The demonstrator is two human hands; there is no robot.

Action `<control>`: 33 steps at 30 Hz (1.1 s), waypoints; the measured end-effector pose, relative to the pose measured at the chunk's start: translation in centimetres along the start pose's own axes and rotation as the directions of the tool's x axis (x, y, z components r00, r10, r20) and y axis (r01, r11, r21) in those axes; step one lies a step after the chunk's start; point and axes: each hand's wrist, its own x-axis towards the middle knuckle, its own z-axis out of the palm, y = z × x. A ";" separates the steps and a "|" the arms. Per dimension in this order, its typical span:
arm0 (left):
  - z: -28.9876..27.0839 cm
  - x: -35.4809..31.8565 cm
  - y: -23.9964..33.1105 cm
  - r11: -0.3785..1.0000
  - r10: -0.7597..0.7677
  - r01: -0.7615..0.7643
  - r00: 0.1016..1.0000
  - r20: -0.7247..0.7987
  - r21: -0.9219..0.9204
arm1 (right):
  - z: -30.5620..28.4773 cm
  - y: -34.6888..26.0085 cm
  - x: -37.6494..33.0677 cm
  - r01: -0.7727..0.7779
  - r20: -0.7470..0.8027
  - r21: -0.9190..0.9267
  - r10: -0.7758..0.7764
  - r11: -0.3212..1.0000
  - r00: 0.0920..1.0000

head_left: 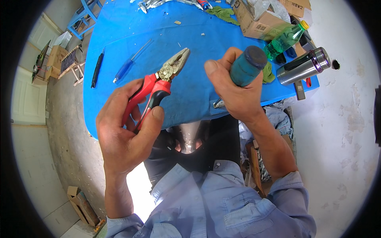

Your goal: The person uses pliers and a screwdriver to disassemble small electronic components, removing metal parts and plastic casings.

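Observation:
My left hand (127,127) grips a pair of pliers (162,81) by their red and black handles, with the metal jaws nearly closed and pointing up and to the right over the blue table (119,31). My right hand (234,89) is wrapped around the teal handle of a tool (248,65), held upright with its rounded dark end toward me. The tool's metal tip (218,104) shows below my fist, near the table's front edge. The two hands are a little apart and the pliers do not touch the tool.
On the table lie a blue-handled screwdriver (129,63), a black pen-like tool (97,67), a steel flask (303,65), a green plastic bottle (285,39), a cardboard box (260,20) and green cloth (222,14). Small scraps are scattered about. Concrete floor surrounds the table; a wooden stool (73,65) stands at left.

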 end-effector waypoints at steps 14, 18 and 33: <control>-0.1 -0.1 0.1 1.000 0.010 -0.010 1.000 -0.001 -0.011 | -0.2 -0.3 -0.2 -0.027 -0.006 -0.032 0.026 0.999 1.000; 0.1 -0.2 -0.1 1.000 0.010 -0.010 1.000 0.004 -0.018 | -0.4 -0.3 -0.1 -0.016 0.002 -0.011 0.016 1.000 1.000; 0.3 -0.1 -0.4 1.000 0.008 -0.008 1.000 0.005 0.027 | -0.6 -0.1 -0.2 -0.040 0.004 0.022 0.040 0.999 0.999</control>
